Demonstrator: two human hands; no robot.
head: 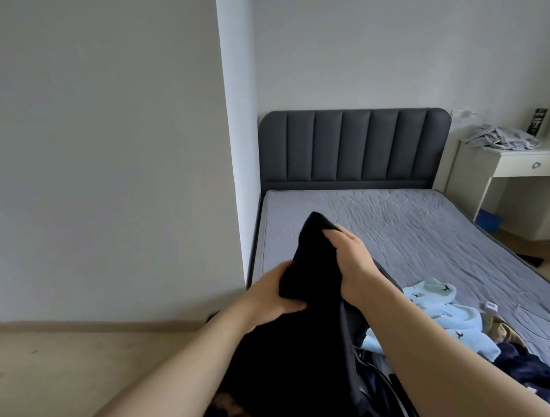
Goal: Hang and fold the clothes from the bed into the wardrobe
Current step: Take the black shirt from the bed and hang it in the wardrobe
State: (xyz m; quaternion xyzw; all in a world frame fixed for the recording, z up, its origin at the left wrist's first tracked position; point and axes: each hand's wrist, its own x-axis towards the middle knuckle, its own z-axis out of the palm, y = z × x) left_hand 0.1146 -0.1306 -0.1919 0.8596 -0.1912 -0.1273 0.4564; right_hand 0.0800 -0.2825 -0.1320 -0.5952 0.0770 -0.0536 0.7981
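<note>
I hold a black garment (298, 348) up in front of me over the near left corner of the bed (417, 230). My left hand (271, 299) grips its bunched cloth from the left, fingers curled into the fabric. My right hand (349, 255) grips the garment higher up, near its raised top edge. The rest of the black cloth hangs down between my forearms. On the grey mattress to the right lie a light blue garment (446, 313), a dark navy garment (526, 372) and a tan piece (500, 330). The wardrobe is not in view.
A dark grey padded headboard (354, 146) stands at the far end. A white desk (526, 159) with crumpled grey cloth (501, 137) is at the right. A white cable (539, 322) lies on the mattress. A wall corner (242, 145) borders the bed's left side; beige floor (65, 366) lies left.
</note>
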